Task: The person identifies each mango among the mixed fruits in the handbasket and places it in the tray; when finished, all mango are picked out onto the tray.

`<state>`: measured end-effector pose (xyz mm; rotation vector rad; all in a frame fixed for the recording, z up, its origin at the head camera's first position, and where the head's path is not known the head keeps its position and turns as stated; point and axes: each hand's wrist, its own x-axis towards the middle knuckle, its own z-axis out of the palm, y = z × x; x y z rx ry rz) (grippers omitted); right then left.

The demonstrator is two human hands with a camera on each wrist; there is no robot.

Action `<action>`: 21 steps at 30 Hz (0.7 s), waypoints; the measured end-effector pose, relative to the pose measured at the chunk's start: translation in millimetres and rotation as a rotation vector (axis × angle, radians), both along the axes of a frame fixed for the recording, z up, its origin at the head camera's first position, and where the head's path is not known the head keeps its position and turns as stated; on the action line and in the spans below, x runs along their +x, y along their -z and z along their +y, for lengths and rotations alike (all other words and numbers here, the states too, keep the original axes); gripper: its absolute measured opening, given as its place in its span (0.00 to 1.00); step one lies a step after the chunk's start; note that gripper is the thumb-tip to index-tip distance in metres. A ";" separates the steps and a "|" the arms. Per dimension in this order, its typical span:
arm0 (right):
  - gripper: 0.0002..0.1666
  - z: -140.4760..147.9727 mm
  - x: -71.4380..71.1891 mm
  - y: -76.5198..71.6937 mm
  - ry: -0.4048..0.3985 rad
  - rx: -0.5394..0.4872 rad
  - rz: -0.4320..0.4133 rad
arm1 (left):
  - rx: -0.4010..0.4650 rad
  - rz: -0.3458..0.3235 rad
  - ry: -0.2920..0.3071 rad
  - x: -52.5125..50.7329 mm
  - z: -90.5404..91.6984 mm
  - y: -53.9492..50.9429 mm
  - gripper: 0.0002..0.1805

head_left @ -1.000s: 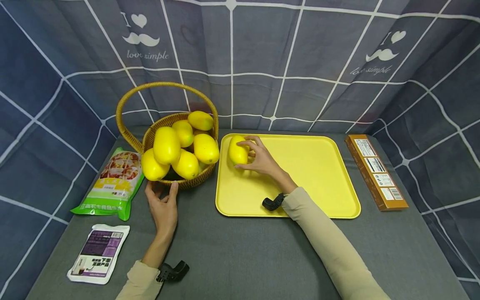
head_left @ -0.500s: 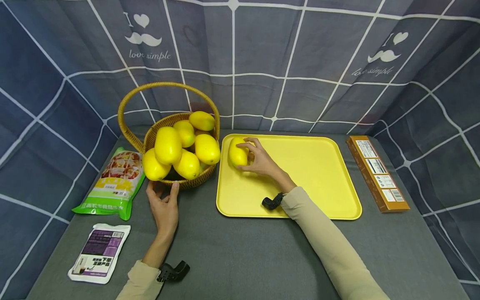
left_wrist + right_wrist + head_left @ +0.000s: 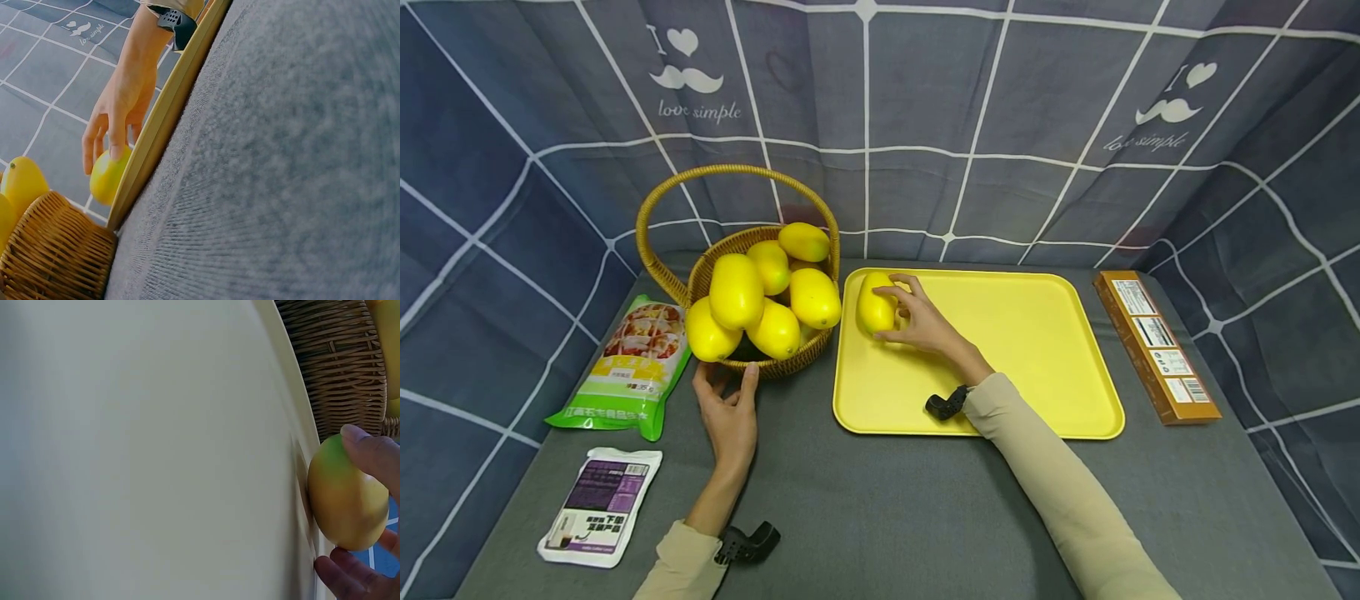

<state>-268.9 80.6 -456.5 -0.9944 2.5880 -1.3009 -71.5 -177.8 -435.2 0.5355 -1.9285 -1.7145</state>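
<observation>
Several yellow mangoes (image 3: 736, 292) fill a woven basket (image 3: 805, 360) with a tall arched handle, at the back left. My left hand (image 3: 727, 421) touches the front of this basket with thumb and fingers spread apart; some fingers are partly hidden. The left wrist view does not show that hand. On the left end of a yellow tray (image 3: 992, 350), my right hand (image 3: 925, 321) holds a single mango (image 3: 875, 304) between thumb and fingers. Up close in the right wrist view, this mango (image 3: 347, 500) has a green patch near the thumb and lies close to the tray's rim.
A green food bag (image 3: 625, 367) lies left of the basket, with a white and purple pouch (image 3: 600, 508) in front of it. An orange-brown box (image 3: 1156, 348) lies right of the tray. Checkered blue-grey cloth (image 3: 925, 92) hangs behind the grey table (image 3: 880, 517).
The view shifts very slightly at first. Both hands, the basket and the mango on the tray keep their places.
</observation>
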 end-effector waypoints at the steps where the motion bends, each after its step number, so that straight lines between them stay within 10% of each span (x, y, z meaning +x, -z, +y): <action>1: 0.42 0.2 0.3 -0.5 0.001 0.005 0.001 | 0.000 0.001 0.000 0.0 0.1 -0.2 0.39; 21: 0.44 5.7 1.6 -4.9 0.023 0.061 -0.009 | 0.004 0.003 -0.004 0.1 -0.1 -0.3 0.39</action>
